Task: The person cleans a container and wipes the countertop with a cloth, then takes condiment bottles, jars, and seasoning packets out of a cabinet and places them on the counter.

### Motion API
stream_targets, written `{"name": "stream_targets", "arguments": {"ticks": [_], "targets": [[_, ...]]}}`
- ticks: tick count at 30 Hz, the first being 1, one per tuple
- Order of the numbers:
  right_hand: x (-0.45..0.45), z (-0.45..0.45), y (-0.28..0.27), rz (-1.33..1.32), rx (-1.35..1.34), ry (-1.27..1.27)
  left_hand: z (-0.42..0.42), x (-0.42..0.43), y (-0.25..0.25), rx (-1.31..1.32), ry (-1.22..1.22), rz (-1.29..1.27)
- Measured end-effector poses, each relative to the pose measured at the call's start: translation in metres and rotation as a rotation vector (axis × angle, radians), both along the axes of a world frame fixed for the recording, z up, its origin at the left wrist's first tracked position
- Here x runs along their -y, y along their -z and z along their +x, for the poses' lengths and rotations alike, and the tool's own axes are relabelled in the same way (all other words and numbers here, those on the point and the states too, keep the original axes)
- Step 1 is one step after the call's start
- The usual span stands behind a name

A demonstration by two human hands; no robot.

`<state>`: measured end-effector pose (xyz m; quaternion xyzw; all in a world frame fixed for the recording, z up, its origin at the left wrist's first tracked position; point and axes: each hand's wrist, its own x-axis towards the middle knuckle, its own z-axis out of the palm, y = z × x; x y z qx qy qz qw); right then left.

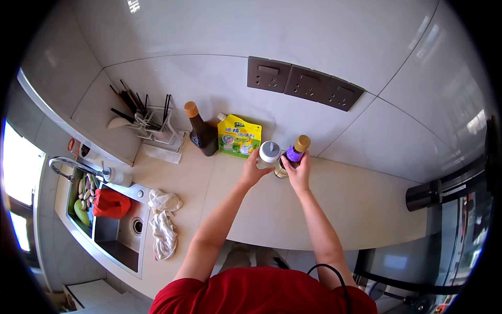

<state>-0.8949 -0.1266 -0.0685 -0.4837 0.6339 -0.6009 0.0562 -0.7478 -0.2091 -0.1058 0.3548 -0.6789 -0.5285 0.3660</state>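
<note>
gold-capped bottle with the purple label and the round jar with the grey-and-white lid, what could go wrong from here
The round jar with the grey-and-white lid at the left hand and the gold-capped bottle with the purple label at the right hand are close together, so they might knock. A leftward sweep could also push the yellow printed pouch towards the dark orange-capped bottle.

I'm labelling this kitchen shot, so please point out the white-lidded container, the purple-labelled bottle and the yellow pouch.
White-lidded container (269, 152): head view, on its lid.
Purple-labelled bottle (294, 154): head view, on the purple label below the cap.
Yellow pouch (239, 137): head view, on the middle of its printed front.
</note>
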Motion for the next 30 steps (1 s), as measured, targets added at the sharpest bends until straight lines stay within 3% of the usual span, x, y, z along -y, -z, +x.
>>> {"name": "stream_targets", "arguments": {"ticks": [18, 20, 23, 25, 26, 30], "targets": [[0.003, -0.037, 0.026, -0.023, 0.064, -0.185, -0.037, -0.002, 0.032, 0.060, -0.101, -0.094], [-0.009, -0.040, 0.020, -0.050, -0.029, -0.204, -0.032, -0.016, 0.018, 0.111, -0.143, -0.206], [-0.058, -0.040, 0.005, -0.022, 0.089, -0.119, 0.002, -0.066, 0.018, 0.178, -0.295, -0.212], [-0.099, -0.044, 0.021, 0.030, 0.202, -0.113, 0.044, -0.128, 0.013, -0.009, -0.398, -0.248], [-0.127, -0.045, 0.032, 0.079, 0.228, -0.048, 0.068, -0.165, 0.000, 0.113, -0.351, -0.061], [-0.215, 0.009, 0.033, 0.292, 0.266, -0.181, 0.168, -0.319, 0.020, -0.102, -0.751, 0.491]]}}
